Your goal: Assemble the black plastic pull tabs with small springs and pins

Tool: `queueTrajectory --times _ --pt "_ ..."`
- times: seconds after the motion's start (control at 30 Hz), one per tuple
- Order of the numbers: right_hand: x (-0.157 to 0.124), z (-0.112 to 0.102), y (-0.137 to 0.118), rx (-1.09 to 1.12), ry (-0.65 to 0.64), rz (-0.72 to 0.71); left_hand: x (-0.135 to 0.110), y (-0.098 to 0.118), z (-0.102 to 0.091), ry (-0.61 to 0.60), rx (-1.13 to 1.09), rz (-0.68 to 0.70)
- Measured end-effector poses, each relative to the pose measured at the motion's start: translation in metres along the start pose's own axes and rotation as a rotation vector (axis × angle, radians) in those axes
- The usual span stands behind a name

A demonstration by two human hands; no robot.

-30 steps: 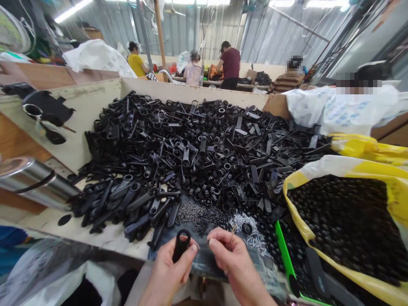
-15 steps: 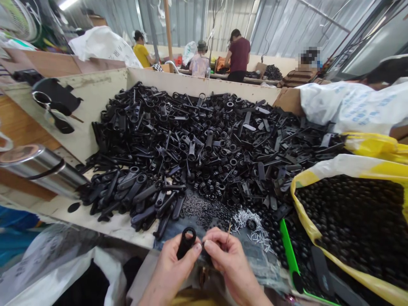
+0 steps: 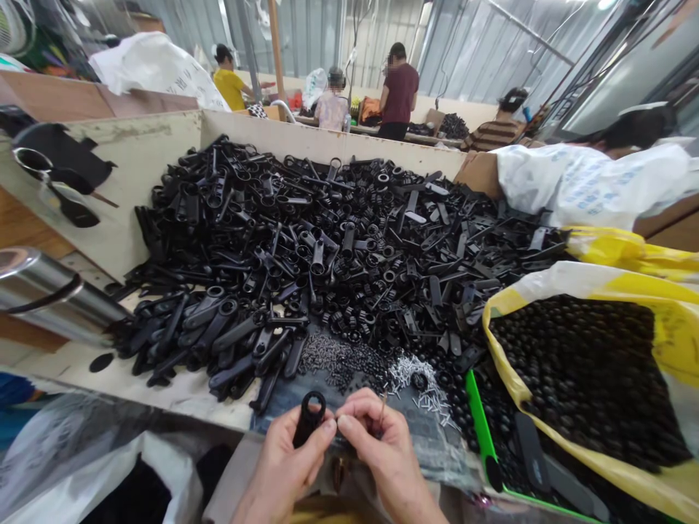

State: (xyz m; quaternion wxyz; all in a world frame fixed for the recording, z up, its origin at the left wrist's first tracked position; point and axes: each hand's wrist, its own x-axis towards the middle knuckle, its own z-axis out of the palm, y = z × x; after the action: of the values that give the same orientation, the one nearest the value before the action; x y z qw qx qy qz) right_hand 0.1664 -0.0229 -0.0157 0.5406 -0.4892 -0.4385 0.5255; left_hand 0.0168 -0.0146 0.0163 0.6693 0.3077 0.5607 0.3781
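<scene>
The right hand [image 3: 382,455] had moved closer since the earlier view, its pinched fingertips [image 3: 345,423] now just beside the black plastic loop [image 3: 309,421], with a thin pin [image 3: 382,407] rising from their grip. The left hand [image 3: 281,462] stayed curled firmly around the loop, which stood upright. Beyond lay a heap of black parts [image 3: 328,255], bright steel screws [image 3: 409,375] at its near edge, while glossy black beads [image 3: 573,378] filled a yellow bag [image 3: 546,280].

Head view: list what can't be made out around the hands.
Head view:
- black plastic loop piece: lower end hidden by the left hand
- thin pin: lower end hidden by the right hand
- silver screws: too small to show detail
- yellow sack: cut off by the right edge
</scene>
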Motion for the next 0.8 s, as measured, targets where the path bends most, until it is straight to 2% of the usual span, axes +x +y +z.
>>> queueTrajectory --times 0.27,0.47,0.8 --pt "-0.003 0.000 0.000 -0.005 0.023 0.038 -0.001 0.001 0.000 -0.044 -0.132 -0.042" --pt "-0.003 -0.005 0.000 -0.065 0.015 -0.055 0.007 -0.003 -0.003 -0.135 -0.287 -0.182" --pt "-0.004 -0.011 -0.005 -0.269 -0.001 -0.252 0.008 -0.009 0.004 -0.097 -0.290 -0.241"
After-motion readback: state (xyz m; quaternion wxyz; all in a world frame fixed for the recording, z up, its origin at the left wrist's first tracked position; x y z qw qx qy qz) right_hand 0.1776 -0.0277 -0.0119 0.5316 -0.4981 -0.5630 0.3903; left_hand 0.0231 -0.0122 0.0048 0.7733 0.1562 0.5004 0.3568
